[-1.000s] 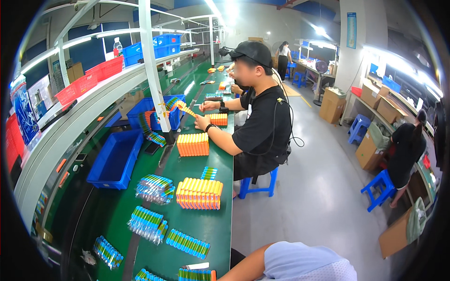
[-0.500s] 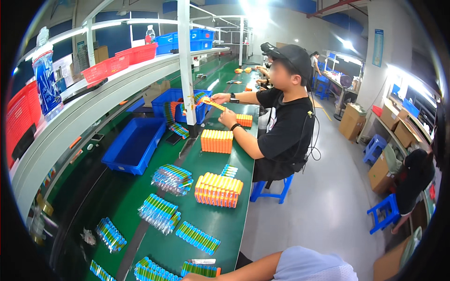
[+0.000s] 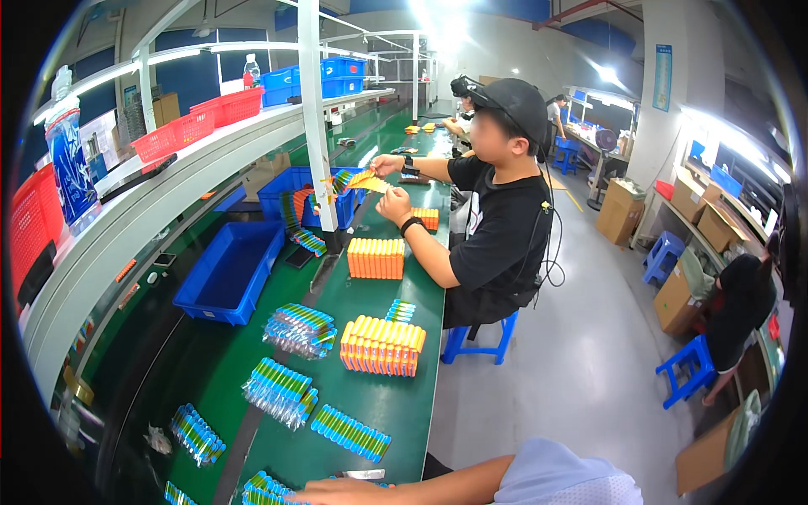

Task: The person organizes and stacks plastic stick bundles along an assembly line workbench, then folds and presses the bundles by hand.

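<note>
At the lower edge, my right hand (image 3: 341,491) reaches leftward over the green bench, its forearm coming from a light blue sleeve. Its fingers look stretched out, and the fingertips meet a row of blue-and-green battery-like cylinders (image 3: 266,487); the frame cuts off the hand's underside. Just beyond the hand lies a small whitish strip (image 3: 364,474). Farther up the bench are another blue-and-green row (image 3: 351,433) and a bundle with clear wrapping (image 3: 281,392). My left hand is out of view.
Orange cylinder blocks (image 3: 381,346) stand along the bench (image 3: 412,404). A co-worker (image 3: 505,219) in a black cap handles an orange strip (image 3: 368,180) beside a blue crate. Another blue crate (image 3: 229,273) sits left, below a shelf holding red baskets (image 3: 174,139). Blue stools (image 3: 482,339) stand on the floor.
My right hand has moved left and slightly up, onto the cylinders at the lower edge. The view has shifted slightly. The co-worker's hands have moved with the orange strip.
</note>
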Available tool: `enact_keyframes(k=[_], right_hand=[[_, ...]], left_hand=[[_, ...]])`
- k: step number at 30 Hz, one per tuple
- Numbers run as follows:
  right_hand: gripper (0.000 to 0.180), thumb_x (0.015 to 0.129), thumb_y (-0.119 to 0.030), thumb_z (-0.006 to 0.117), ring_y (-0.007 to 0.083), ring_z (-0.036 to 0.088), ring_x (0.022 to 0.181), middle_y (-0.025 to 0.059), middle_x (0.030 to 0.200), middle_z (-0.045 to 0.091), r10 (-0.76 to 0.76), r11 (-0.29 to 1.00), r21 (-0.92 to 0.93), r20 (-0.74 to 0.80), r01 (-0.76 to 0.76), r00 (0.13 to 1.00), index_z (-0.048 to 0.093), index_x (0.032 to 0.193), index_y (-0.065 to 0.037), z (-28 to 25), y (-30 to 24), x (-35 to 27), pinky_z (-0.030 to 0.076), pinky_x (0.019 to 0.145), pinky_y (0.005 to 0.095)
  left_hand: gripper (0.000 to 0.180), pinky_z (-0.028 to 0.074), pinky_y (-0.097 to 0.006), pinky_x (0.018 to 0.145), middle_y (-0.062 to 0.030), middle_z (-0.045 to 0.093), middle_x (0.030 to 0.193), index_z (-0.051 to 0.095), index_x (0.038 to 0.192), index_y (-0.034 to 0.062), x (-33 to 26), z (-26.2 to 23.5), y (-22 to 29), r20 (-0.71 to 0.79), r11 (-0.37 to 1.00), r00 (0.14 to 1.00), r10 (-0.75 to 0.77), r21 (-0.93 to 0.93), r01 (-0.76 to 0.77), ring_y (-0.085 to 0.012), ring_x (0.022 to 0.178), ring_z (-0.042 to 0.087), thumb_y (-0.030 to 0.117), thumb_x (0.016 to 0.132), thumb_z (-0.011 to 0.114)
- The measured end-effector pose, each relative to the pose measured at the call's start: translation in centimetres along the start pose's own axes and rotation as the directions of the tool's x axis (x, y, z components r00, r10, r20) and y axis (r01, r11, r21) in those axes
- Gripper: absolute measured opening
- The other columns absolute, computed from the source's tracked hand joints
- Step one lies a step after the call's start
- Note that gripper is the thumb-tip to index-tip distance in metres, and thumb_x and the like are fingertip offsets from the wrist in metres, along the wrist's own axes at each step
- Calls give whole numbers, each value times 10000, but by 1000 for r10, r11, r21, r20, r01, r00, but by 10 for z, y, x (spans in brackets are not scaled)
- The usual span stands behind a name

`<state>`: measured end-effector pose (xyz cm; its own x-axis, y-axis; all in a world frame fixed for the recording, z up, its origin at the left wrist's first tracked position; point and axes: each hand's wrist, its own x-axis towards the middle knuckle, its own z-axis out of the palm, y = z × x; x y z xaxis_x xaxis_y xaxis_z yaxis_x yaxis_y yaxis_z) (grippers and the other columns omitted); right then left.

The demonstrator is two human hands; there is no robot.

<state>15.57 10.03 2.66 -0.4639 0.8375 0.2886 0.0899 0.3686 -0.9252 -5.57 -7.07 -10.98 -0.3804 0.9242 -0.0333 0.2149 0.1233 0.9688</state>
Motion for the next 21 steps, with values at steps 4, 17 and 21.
enact_keyframes(k=[4,17,21], right_hand=[[251,826,-256,770,289,657,836,117,854,663,-160,985,0,390,173,907,715,938,-38,13,22,-4,508,723,387],[144,927,-159,664,204,677,775,92,857,704,262,886,155,610,-437,748,726,951,-32,47,38,-24,539,656,322],[147,836,-156,679,197,627,811,56,831,589,-269,806,-413,382,424,884,699,952,-69,40,17,-26,496,682,335]], left_hand=[[450,453,-357,1004,-156,568,1280,433,1439,-24,-13,-14,-29,244,969,958,-149,-157,190,-225,1149,555,112,1024,541],[205,510,-354,759,-126,645,909,642,1032,-48,-25,-4,41,124,972,992,13,231,-42,-213,853,613,137,955,599],[225,508,-345,829,-120,663,949,645,1063,-47,-20,20,58,-65,980,986,-151,119,158,-200,933,619,150,957,619]])
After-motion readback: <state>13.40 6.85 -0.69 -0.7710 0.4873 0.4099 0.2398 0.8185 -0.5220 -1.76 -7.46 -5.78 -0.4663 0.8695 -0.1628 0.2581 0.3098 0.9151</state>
